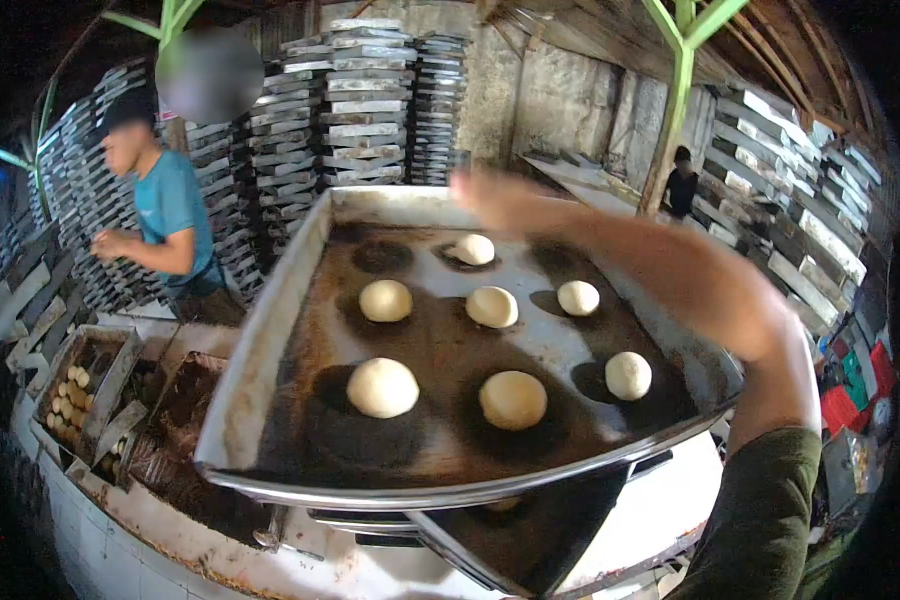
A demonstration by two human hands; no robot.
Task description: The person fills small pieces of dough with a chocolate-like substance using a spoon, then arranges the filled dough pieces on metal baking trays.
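A large baking tray [310, 330] with raised metal sides and a dark, stained bottom lies in front of me. Several pale round dough balls sit apart on it, among them one at the front left [383, 388], one at the front middle [513, 400] and one near the far rim [474, 249]. From the right, my right arm reaches across the tray. My right hand [500, 200] is by the far rim, smeared by motion; whether it touches the rim or holds anything does not show. My left hand is out of view.
More trays [530, 545] are stacked beneath this one on a white tiled counter [345, 570]. At left, a wooden box [42, 405] holds dough balls, beside a dark brown filling [185, 410]. A co-worker [175, 215] stands behind; another person [681, 185] is farther back. Tall tray stacks [370, 100] line the walls.
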